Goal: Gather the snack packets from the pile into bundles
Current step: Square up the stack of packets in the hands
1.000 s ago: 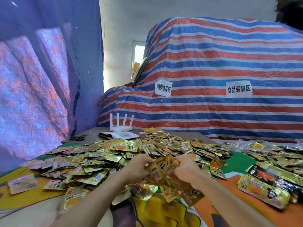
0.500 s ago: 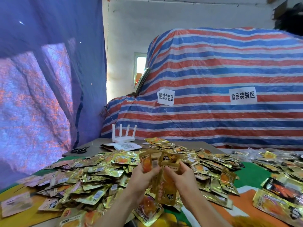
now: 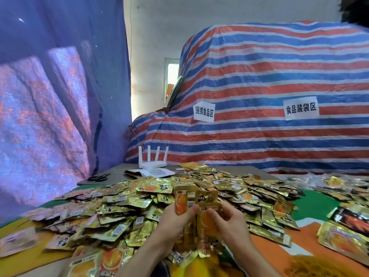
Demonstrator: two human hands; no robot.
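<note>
We record both hands low in the centre of the frame, raised just above the near edge of the pile (image 3: 129,206). The left hand (image 3: 175,220) grips a bundle (image 3: 205,234) of gold packets held upright, its thumb lying across their fronts. The right hand (image 3: 229,222) has its fingers curled and pinches the front packet of the same bundle near its top. The bundle's upper edges stand clear above both hands. Its lower edges hang just over loose packets at the bottom centre.

The pile spreads from the left of the frame to right of centre and covers most of the mat. Its far edge touches a grey board (image 3: 119,170) in the middle of the frame. On that board stand a white router (image 3: 152,162) with four antennas, a printed sheet (image 3: 156,172) just in front of it, and scissors (image 3: 98,177) near the board's left edge. A bare strip of board lies between the scissors and the sheet.

Open surface shows in two places. A green patch (image 3: 315,206) at centre right separates the pile from a second heap (image 3: 339,236) along the right edge. An orange strip (image 3: 269,252) runs below it at lower right.

A blue sheet (image 3: 50,96) closes the left side, hanging close to the mat's edge. A striped tarp (image 3: 259,76) fills the upper right behind the board and carries two white labels (image 3: 204,111) (image 3: 301,107).
</note>
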